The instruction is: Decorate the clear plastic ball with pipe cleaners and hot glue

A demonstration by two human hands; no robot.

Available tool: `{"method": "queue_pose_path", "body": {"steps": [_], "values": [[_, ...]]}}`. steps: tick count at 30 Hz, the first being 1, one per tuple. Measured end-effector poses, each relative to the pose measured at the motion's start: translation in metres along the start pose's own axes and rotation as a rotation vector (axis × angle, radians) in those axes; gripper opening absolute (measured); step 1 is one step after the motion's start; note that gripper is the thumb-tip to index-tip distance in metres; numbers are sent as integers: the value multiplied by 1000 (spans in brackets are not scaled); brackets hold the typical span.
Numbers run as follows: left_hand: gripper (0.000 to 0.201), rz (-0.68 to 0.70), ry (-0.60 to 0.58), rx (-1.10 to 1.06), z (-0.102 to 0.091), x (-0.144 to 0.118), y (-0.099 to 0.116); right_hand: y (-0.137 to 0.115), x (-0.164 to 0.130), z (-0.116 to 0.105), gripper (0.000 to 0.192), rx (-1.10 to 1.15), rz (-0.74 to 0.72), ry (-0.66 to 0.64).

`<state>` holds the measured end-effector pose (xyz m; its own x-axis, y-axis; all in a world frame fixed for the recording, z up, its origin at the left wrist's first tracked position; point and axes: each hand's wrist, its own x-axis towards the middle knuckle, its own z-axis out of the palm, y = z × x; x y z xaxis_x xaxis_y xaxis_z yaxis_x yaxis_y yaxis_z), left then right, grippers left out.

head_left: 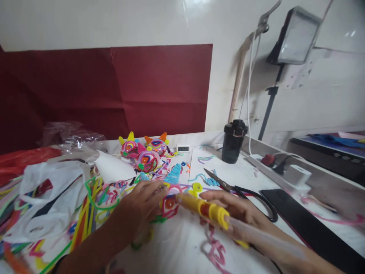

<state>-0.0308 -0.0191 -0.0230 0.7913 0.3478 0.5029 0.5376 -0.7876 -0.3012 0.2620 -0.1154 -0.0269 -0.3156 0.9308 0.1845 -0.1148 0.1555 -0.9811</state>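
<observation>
My right hand (239,211) grips a yellow and red glue gun (203,208) with a clear glue stick trailing out of its back. The gun's nozzle points left at a small round pipe-cleaner piece (170,203) with a pink rim and an orange middle. My left hand (142,203) lies flat on the white table (182,243), fingertips pressing on that piece. Further back sit three finished pipe-cleaner faces (146,152) with yellow and orange ears.
Black-handled scissors (236,188) lie just behind my right hand. A black lidded cup (234,140), a small digital clock (183,148), a power strip (270,163) and a black phone (302,220) are on the right. Loose pipe cleaners (88,213) and plastic bags (45,201) cover the left.
</observation>
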Motion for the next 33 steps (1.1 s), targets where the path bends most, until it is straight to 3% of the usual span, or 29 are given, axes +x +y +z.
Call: {"method": "queue_pose_path", "body": {"steps": [4,10,18,24,33], "values": [[46,-12,-4,5,3,0,2,-6,6,-1,59,83,44,50],[43,-16,5,-9,5,0,2,-17,20,-3,46,130,68,125],[44,7,19,-46,12,-6,-3,-14,35,-7,37,172,54,25],[45,-61,18,-22,12,-9,2,-14,36,-4,38,198,64,65],[45,-40,45,25,12,-8,2,8,44,-14,37,309,38,-14]]}}
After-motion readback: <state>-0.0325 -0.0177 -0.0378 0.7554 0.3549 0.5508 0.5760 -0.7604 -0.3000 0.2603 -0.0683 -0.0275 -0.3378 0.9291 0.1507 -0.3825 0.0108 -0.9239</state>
